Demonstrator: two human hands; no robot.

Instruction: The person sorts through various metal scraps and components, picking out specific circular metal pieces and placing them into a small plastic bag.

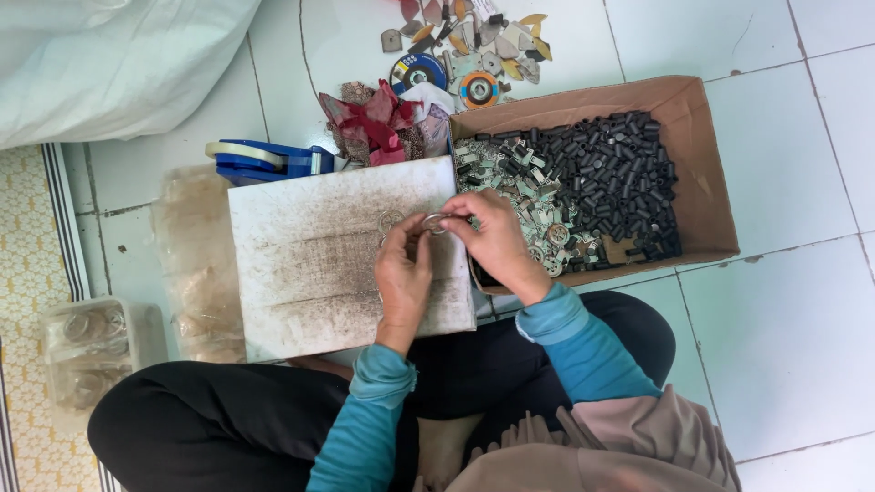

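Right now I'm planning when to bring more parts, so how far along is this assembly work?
Done: a clear container at the person's left holds some ring-like pieces. In hand: the left hand and right hand pinch a small metal ring together over the white board. Left: the cardboard box holds many black cylinders and small metal parts, so plenty appears to remain.

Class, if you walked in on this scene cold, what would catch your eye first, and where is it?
The two hands, left hand and right hand, pinching a small metal ring over a grimy white board. To the right, a cardboard box heaped with black cylinders.
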